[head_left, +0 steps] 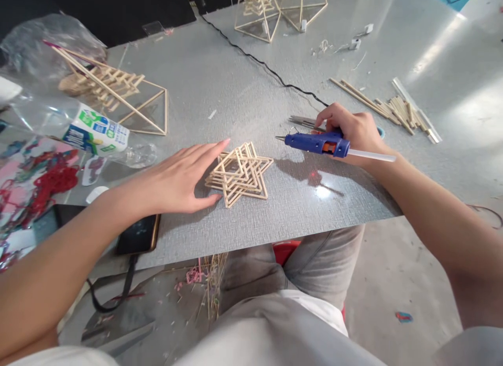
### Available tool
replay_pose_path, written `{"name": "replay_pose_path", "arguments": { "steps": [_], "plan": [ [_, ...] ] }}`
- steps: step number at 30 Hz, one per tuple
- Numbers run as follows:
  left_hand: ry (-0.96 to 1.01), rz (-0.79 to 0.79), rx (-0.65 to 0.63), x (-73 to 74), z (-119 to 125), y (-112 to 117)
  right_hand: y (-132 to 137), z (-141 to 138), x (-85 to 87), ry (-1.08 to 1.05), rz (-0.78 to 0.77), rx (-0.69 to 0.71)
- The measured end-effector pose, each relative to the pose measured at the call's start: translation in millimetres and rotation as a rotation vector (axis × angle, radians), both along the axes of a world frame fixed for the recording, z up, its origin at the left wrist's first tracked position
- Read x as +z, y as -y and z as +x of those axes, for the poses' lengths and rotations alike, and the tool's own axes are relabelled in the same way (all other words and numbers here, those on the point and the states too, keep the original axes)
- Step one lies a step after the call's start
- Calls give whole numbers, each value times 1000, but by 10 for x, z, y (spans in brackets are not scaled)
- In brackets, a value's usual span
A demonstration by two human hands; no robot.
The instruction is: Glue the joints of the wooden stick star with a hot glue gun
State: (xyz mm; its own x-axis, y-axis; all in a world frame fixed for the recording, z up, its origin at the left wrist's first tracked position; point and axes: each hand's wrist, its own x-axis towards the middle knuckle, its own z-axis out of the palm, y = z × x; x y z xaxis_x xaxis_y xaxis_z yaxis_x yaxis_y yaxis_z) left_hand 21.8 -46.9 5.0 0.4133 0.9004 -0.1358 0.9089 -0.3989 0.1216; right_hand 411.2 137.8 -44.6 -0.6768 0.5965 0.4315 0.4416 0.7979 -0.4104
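A star-shaped stack of thin wooden sticks (245, 178) lies near the table's front edge. Beside its left side is my left hand (183, 180), thumb and fingers apart, the fingertips close to the sticks; whether they touch I cannot tell. My right hand (351, 127) is wrapped round a blue hot glue gun (310, 144), its metal nozzle pointing left toward the star. A clear glue stick (371, 154) sticks out of the gun's back. Partly hidden behind the right hand lie scissors (304, 121).
Loose sticks (401, 113) lie at the right. At the left are a plastic bottle (96, 130), a wooden stick frame (137, 106), a phone (137, 235) and red yarn (58, 185). A black cord (267, 70) crosses the table; more stick frames (257, 20) stand at the back.
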Motion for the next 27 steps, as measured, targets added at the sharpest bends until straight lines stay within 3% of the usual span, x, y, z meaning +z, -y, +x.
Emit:
{"name": "replay_pose_path", "arguments": {
  "steps": [7, 15, 27],
  "plan": [
    [30, 9, 77, -18, -10, 107, 7, 13, 27, 31, -2, 30],
    [169, 138, 101, -185, 140, 285, 55, 1, 71, 54, -2, 21],
    [189, 161, 93, -243, 149, 216, 28, 17, 42, 42, 54, 29]
  ]
}}
